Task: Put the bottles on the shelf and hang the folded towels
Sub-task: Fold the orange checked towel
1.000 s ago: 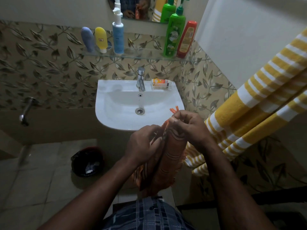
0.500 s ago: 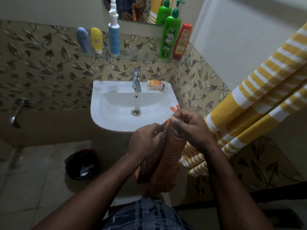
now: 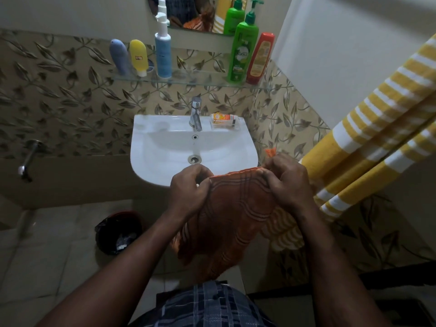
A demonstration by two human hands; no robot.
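An orange towel (image 3: pixel 226 220) with pale wavy stripes hangs spread between my hands, just in front of the sink. My left hand (image 3: pixel 188 190) grips its top left corner and my right hand (image 3: pixel 287 182) pinches its top right corner. A yellow and white striped towel (image 3: pixel 368 142) hangs slanting at the right. On the glass shelf (image 3: pixel 200 80) stand a grey bottle (image 3: pixel 119 56), a yellow bottle (image 3: pixel 139 57), a blue pump bottle (image 3: pixel 163 50), a green pump bottle (image 3: pixel 241 53) and a red bottle (image 3: pixel 259 59).
The white sink (image 3: pixel 151 161) with its tap (image 3: pixel 195 113) is fixed to the leaf-patterned wall; a small orange packet (image 3: pixel 223 119) lies on its rim. A dark bin (image 3: pixel 118 232) sits on the floor at the left. A wall tap (image 3: pixel 27 161) sticks out at far left.
My hands have moved apart and drawn the bunched orange towel open into a wide flat panel. The view has tilted slightly.
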